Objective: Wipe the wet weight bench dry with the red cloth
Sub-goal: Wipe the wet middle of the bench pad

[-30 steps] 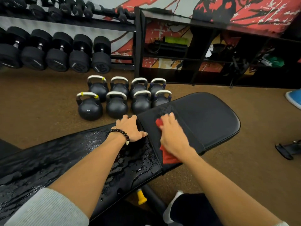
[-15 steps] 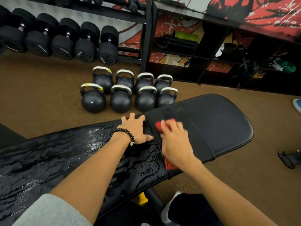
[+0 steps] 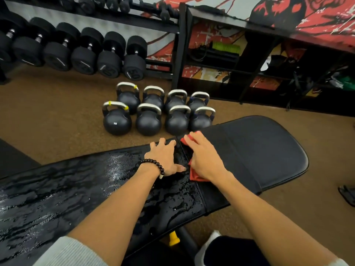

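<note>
The black weight bench (image 3: 265,150) runs from lower left to mid right. Its long pad (image 3: 67,189) glistens with water, while the shorter right pad looks matt. My right hand (image 3: 205,160) lies flat on the red cloth (image 3: 196,176), pressing it onto the left end of the short pad beside the gap between pads; red shows past the fingertips and under the wrist. My left hand (image 3: 165,158), with a bead bracelet on the wrist, rests with spread fingers on the wet long pad just left of the gap.
Several black kettlebells (image 3: 148,121) stand on the brown floor just beyond the bench. A dumbbell rack (image 3: 76,52) lines the back left and a black shelf unit (image 3: 249,60) the back right. A yellow knob (image 3: 173,239) shows under the bench.
My right hand has slid the cloth towards the far edge of the bench and closer to the gap. The left hand has stayed planted. The view has shifted a little.
</note>
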The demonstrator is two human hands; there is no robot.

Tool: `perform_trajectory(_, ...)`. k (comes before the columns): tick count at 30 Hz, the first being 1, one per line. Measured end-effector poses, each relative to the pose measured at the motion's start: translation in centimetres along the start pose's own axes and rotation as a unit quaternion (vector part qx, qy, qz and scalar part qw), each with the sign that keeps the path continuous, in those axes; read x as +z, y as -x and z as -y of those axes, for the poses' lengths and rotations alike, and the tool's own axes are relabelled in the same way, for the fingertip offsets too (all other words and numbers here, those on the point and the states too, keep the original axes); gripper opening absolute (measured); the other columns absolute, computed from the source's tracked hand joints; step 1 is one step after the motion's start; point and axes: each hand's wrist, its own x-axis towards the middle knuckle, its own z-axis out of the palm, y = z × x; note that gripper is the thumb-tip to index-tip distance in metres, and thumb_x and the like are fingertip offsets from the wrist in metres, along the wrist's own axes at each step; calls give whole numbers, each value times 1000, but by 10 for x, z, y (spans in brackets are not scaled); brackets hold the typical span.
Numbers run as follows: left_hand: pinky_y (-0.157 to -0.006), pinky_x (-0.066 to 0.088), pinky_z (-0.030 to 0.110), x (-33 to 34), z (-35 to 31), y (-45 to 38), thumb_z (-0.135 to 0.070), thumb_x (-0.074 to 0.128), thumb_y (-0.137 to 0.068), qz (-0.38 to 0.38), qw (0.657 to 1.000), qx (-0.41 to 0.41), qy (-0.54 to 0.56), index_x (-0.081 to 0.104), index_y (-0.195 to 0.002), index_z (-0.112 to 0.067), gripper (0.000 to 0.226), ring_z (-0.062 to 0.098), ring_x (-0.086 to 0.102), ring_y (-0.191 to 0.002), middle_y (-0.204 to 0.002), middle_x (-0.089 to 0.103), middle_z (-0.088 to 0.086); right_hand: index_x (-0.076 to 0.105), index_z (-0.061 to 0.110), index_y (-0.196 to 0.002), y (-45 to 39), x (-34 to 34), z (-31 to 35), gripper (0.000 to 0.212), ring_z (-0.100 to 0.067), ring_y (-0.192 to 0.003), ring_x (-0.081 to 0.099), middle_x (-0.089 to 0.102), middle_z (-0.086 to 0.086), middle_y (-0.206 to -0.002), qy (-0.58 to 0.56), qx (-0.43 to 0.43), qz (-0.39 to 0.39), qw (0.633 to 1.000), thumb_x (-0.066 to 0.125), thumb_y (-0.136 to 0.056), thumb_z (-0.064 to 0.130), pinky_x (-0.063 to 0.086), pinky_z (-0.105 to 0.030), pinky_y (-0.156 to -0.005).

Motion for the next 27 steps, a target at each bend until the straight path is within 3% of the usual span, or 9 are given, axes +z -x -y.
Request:
perform_trajectory(4,-104,42,52,-1,-1,-1,-58,75,-76,9,1000,-2,4,27,-148,-24,93,35,22,-139,-149,27,5,59,11,-137,40,-8,-28,64,-32,-142,40,51,-11,-147,-12,-65,8,998,29,-80,12,31,-48,-118)
perform_trajectory(8,-105,42,52,-3,-4,0,-56,76,-76,14,1000,-7,7,27,-149,-21,95,36,23,-138,-147,29,6,54,8,-139,-29,-23,-52,54,-36,-143,33,45,-15,-149,6,117,-58,991,55,-86,3,26,-46,-117)
perform_trajectory(10,-105,42,51,-3,-5,0,-57,77,-74,9,1000,-10,4,26,-150,-19,98,36,25,-137,-146,30,6,60,7,-130,-55,-17,-33,50,-37,-132,42,55,-15,-136,13,146,-45,988,61,-81,6,33,-43,-106)
perform_trajectory(12,-105,42,51,-2,-4,-1,-59,77,-73,4,1000,-12,-2,28,-147,-15,100,37,28,-135,-144,32,7,68,7,-114,-57,-7,-2,44,-36,-116,53,63,-12,-117,-2,86,-12,996,58,-72,8,42,-43,-95)
perform_trajectory(14,-105,42,50,-1,-2,-2,-61,77,-71,-6,1000,-6,-8,31,-143,-11,99,37,31,-132,-141,34,7,69,5,-116,-36,4,12,50,-37,-118,56,65,-14,-121,-38,-12,12,999,55,-69,7,43,-43,-105)
perform_trajectory(18,-105,42,50,-2,-2,-2,-62,76,-72,-4,1000,-11,-10,32,-142,-9,99,36,29,-134,-141,34,6,58,14,-139,-9,-16,-24,61,-24,-141,38,49,-6,-149,-46,-65,44,996,44,-81,-1,15,-18,-116)
perform_trajectory(22,-106,41,50,-4,-5,-2,-62,76,-71,5,1000,-18,-4,32,-144,-9,100,36,27,-136,-142,34,7,43,12,-149,-52,-22,-41,65,-33,-144,29,39,-12,-154,20,64,28,997,63,-87,10,27,-44,-117)
perform_trajectory(25,-105,42,51,-2,-3,0,-63,76,-70,-1,1000,-11,-5,33,-142,-9,100,36,29,-134,-141,35,7,62,7,-128,-51,-9,-7,54,-35,-126,47,57,-13,-131,27,22,33,999,67,-75,9,37,-42,-105)
perform_trajectory(27,-105,42,50,-2,-1,0,-64,76,-70,-5,1000,-3,-9,34,-141,-8,99,36,30,-132,-141,35,7,66,1,-123,-22,-2,6,55,-37,-123,51,59,-17,-129,-24,-10,23,999,62,-68,4,40,-44,-107)
